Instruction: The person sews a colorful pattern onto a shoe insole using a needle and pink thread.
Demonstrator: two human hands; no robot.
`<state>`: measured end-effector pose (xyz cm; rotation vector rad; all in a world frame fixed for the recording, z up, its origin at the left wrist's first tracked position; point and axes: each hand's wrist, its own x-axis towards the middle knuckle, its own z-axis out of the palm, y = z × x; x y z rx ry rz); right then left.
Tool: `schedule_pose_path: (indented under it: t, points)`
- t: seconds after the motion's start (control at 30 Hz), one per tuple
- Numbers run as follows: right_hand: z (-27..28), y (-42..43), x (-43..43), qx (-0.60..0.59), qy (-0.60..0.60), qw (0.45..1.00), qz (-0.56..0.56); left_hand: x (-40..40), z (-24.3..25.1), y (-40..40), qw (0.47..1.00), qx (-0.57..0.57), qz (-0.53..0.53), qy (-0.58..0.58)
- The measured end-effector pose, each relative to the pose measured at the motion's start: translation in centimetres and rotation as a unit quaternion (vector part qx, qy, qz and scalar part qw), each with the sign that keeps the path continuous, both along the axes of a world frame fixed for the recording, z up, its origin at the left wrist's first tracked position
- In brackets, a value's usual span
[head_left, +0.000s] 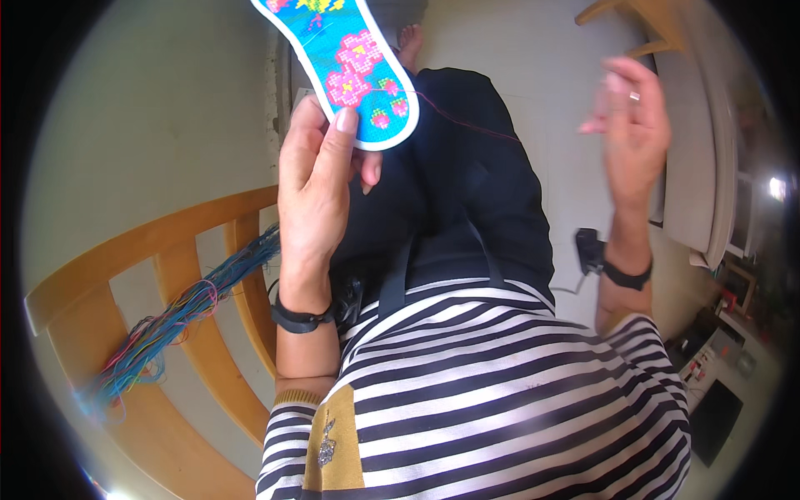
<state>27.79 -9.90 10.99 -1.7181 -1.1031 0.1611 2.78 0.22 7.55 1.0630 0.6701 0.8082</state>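
My left hand (322,162) grips the lower edge of an embroidered shoe insole (369,75), thumb on top and fingers behind. The insole is blue with a white border and bears pink flowers, small red and green motifs and some yellow stitching. A thin red thread (462,124) runs from its stitched face to the right, across my dark trousers, and fades from sight short of my right hand. My right hand (634,112) is raised at the right, slightly blurred, with its fingers bent and thumb and fingertips close together. Whether it holds a needle or the thread cannot be made out.
A wooden chair back (131,250) stands at the left, with a bundle of multicoloured threads (200,306) draped over it. Wooden furniture legs (656,47) show at the upper right. A pale sofa-like piece (700,144) lies along the right, with cluttered items below it.
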Motion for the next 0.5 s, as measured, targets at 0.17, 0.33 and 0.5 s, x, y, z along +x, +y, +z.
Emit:
schedule_pose_path:
  t: [0.17, 0.33, 0.5]
  points:
    - [1.2, 3.0, -8.2, 0.014, -0.127, 0.970, 0.205, 0.0, 0.9, -0.4, 1.000, 0.019, 0.002, 0.001]
    - [0.2, 3.5, -10.2, -0.008, -0.128, 0.962, 0.241, -0.4, 0.6, -0.5, 0.999, 0.033, 0.027, -0.004]
    - [0.4, 3.5, -10.2, -0.020, -0.124, 0.963, 0.238, -0.3, 0.4, -0.6, 0.999, 0.041, 0.035, -0.006]
